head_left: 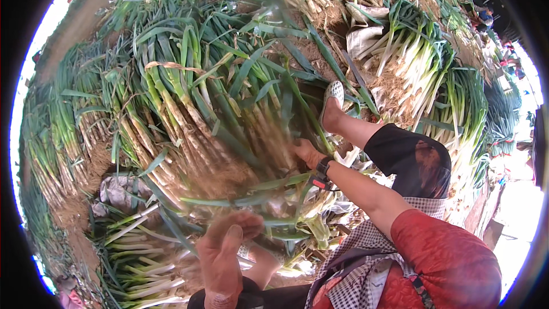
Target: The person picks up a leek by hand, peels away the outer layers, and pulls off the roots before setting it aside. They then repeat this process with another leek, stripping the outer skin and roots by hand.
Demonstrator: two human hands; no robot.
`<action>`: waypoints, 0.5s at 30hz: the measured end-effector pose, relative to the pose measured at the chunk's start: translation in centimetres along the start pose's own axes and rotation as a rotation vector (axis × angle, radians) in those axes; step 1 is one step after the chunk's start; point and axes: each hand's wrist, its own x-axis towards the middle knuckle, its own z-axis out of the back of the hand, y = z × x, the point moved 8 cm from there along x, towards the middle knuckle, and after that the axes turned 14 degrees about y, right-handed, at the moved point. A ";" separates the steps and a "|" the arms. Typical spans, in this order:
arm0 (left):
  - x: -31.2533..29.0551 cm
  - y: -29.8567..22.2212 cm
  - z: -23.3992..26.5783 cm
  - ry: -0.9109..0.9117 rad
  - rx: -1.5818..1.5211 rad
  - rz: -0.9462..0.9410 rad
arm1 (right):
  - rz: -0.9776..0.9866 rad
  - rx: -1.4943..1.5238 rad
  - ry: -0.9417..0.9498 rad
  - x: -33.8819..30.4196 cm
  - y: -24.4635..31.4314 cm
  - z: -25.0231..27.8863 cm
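My right hand (307,153), with a dark watch on its wrist, reaches to the root end of a bundle of long green onions (269,129). Its fingers curl in against the stalks, and part of them is hidden. The stalks and roots there are smeared by motion. Lower down, my left hand (225,252) is raised with nothing visible in it, thumb apart from the blurred fingers. It hovers beside a pile of cleaner, white-stemmed green onions (140,257). Peeled-off leaves and husks (314,232) lie between my feet.
Large heaps of soil-covered green onions (183,120) spread across the left and far side. More white-stemmed green onions (417,63) lie to the right. My shoe (332,103) rests by loose leaves. A crumpled pale sack (363,31) lies at the far right, a grey one (123,189) at left.
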 end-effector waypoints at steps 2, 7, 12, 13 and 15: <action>0.3 0.4 0.5 0.000 0.010 0.015 | 0.128 -0.032 0.012 -1.3 3.8 -2.4; 0.6 0.5 0.3 -0.009 0.031 0.027 | 0.301 -0.108 0.158 -7.1 16.4 -7.3; 2.0 -0.5 -1.3 0.059 0.057 -0.027 | 0.157 -0.438 0.001 -5.1 5.4 -2.0; 1.7 -0.3 -0.4 0.031 0.061 -0.021 | 0.156 -0.433 0.029 -5.7 4.7 -4.0; 0.9 -0.1 -0.1 0.015 0.052 -0.029 | -0.110 0.380 0.097 -8.0 1.4 -6.1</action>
